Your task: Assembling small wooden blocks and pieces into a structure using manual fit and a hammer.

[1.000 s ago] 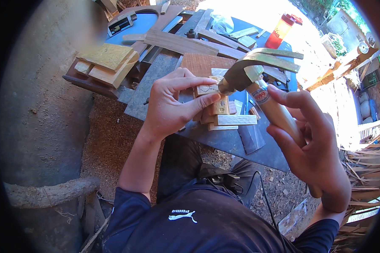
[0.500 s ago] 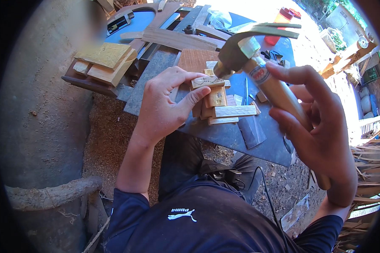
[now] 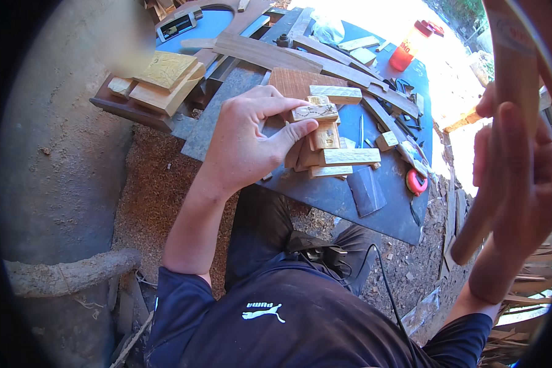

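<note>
My left hand (image 3: 251, 138) pinches a small wooden block (image 3: 314, 113) between thumb and forefinger. A dark wavy line marks that block's top. It rests on a stack of wooden pieces, among them a notched yellowish piece (image 3: 324, 137) just below it and a pale wooden bar (image 3: 349, 157) toward me. At the far right my right hand (image 3: 524, 184) is raised, wrapped round the wooden handle of a hammer (image 3: 515, 80). The hammer's head is out of the picture at the top.
The dark blue work table (image 3: 300, 195) carries a dark sanding piece (image 3: 366, 191), a red tape measure (image 3: 416, 182), a small wooden cube (image 3: 386, 141) and long wooden strips (image 3: 267, 54). A red bottle (image 3: 411, 46) stands at the back. Left are stacked boards (image 3: 165, 83) and a phone (image 3: 178, 26).
My right hand has swung the hammer up and right, away from the block. My left hand still holds the block; the view has shifted slightly.
</note>
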Available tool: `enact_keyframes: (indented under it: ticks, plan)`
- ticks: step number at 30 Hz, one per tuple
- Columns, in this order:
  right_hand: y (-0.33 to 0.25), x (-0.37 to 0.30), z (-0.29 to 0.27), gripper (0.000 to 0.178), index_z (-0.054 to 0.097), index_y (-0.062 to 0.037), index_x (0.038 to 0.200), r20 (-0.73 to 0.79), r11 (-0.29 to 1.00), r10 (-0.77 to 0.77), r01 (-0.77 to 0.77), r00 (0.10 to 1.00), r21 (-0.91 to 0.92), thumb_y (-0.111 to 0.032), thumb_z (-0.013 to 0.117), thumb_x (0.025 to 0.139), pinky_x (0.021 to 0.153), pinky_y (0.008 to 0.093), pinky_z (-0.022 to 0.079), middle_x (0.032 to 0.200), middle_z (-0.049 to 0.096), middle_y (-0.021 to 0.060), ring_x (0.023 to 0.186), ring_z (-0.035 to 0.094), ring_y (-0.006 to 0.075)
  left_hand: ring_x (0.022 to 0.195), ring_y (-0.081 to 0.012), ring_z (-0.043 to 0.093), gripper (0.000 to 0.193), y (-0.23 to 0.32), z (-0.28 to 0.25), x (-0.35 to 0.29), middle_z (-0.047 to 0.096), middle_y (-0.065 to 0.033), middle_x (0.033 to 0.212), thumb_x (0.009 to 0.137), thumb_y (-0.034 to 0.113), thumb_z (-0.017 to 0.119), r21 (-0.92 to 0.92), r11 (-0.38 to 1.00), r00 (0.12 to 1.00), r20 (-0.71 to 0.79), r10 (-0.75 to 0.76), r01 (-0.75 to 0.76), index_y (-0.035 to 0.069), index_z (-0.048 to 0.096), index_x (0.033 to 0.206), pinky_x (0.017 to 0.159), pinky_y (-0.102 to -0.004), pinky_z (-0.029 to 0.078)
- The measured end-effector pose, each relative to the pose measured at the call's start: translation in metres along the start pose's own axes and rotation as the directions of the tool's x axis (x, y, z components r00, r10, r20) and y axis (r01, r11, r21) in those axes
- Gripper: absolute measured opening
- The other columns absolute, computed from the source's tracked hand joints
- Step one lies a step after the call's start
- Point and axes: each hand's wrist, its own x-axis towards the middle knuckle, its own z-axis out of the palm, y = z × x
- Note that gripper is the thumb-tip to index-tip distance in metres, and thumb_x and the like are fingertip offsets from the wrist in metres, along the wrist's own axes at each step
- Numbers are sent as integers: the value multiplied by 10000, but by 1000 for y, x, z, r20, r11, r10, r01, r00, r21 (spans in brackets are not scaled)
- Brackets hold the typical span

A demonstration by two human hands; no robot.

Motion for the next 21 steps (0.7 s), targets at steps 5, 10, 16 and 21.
enact_keyframes:
  ticks: [5, 10, 16, 21]
  plan:
    - [18, -7, 38, 454, 563, -49, 1354, 454, 992, -126, 115, 882, 52, 39, 707, 932, 542, 198, 407, 856, 700, 37, 624, 559, 24, 808, -139, 609, 280, 6, 5, 1, 687, -63, 844, 855, 135, 837, 17, 1000, 999, 24, 24, -24, -9, 777, 1088, 726, -282, 469]
    - [6, -3, 35, 461, 554, -54, 1367, 448, 993, -119, 103, 886, 61, 40, 697, 939, 541, 183, 393, 899, 712, 35, 633, 544, 2, 798, -139, 598, 278, 6, 4, 1, 673, -61, 818, 849, 135, 840, 18, 1000, 1000, -14, 6, -6, -9, 780, 1079, 715, -279, 460]
    - [-17, -7, 12, 275, 628, -25, 1240, -73, 994, 110, -108, 991, 35, -20, 667, 968, 479, 194, 349, 792, 667, 24, 561, 529, 27, 789, -145, 592, 288, 2, 1, -3, 669, -62, 815, 842, 136, 842, 44, 999, 1000, -8, 26, -26, -3, 783, 1088, 720, -284, 461]
    - [3, -16, 21, 243, 644, -24, 1191, 144, 1000, -13, 13, 990, 1, 0, 687, 953, 492, 214, 367, 788, 657, 18, 574, 536, 28, 787, -147, 594, 274, 11, 3, 2, 666, -63, 811, 837, 124, 842, 29, 1000, 1000, 18, 11, -11, 9, 791, 1080, 726, -285, 460]
